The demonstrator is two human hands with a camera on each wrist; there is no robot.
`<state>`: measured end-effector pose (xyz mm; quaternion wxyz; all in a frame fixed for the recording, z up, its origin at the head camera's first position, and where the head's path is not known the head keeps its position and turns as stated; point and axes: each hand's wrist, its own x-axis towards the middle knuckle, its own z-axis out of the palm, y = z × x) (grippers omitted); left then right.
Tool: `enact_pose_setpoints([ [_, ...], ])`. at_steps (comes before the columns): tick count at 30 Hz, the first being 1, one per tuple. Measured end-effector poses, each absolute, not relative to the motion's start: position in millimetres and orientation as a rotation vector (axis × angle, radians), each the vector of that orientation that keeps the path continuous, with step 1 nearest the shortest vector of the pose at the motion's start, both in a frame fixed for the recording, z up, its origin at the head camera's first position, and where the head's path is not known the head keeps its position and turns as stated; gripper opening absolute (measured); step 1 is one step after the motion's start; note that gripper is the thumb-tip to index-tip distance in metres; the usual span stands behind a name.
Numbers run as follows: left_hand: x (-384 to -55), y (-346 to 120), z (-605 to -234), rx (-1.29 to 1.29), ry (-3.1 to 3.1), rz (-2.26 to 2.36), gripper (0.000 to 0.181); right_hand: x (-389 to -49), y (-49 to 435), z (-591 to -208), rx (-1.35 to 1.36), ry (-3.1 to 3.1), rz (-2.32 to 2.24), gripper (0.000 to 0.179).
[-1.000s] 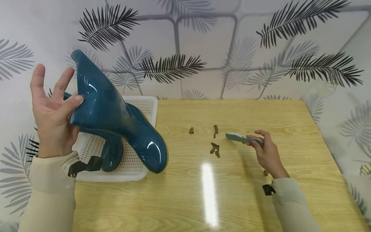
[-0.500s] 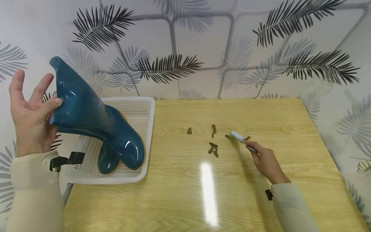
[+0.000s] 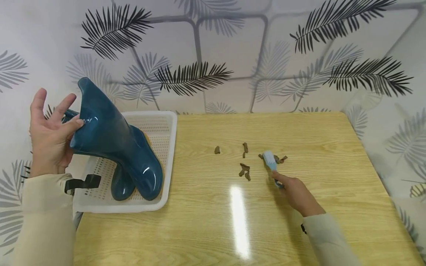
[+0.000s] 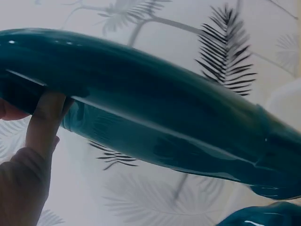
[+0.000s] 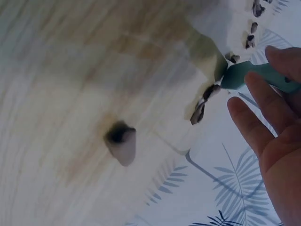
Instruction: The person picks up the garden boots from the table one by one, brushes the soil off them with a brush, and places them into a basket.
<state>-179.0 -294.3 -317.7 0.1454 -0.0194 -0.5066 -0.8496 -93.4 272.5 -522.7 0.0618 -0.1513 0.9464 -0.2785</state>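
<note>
My left hand pinches the top edge of a glossy teal rubber boot, its shaft tilted toward me and its toe pointing down to the right. In the left wrist view the boot's shaft fills much of the frame, a finger against its opening. Partly hidden behind it, a second teal boot is in the white basket. My right hand grips a small brush by its blue-grey handle, its pale head close over the table. Brown crumbly pieces lie right beside that head.
The white perforated basket sits at the table's left edge. More brown bits are scattered mid-table, with a single piece farther left. A leaf-patterned wall covering rises behind the wooden table.
The held boot has come left and down, so its toe now overlaps the basket instead of the bare table. My right hand has swung the brush upright beside the brown pieces.
</note>
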Motion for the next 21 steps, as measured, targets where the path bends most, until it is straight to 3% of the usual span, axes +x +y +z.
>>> enact_pose_setpoints([
  [6,-184.4,-285.5,-337.4,-0.042,-1.606,-2.452,0.096,-93.0,270.1,-531.8,-0.509,2.878,-0.800,0.059],
  [12,-187.6,-269.9,-352.7,-0.065,-1.723,-2.471,0.096,-92.9,270.0,-537.7,-0.517,2.872,-0.726,0.056],
  [21,-203.5,-233.3,-356.2,0.024,-2.237,-2.119,0.083,-94.9,263.4,-544.6,-0.690,2.921,-0.699,0.055],
])
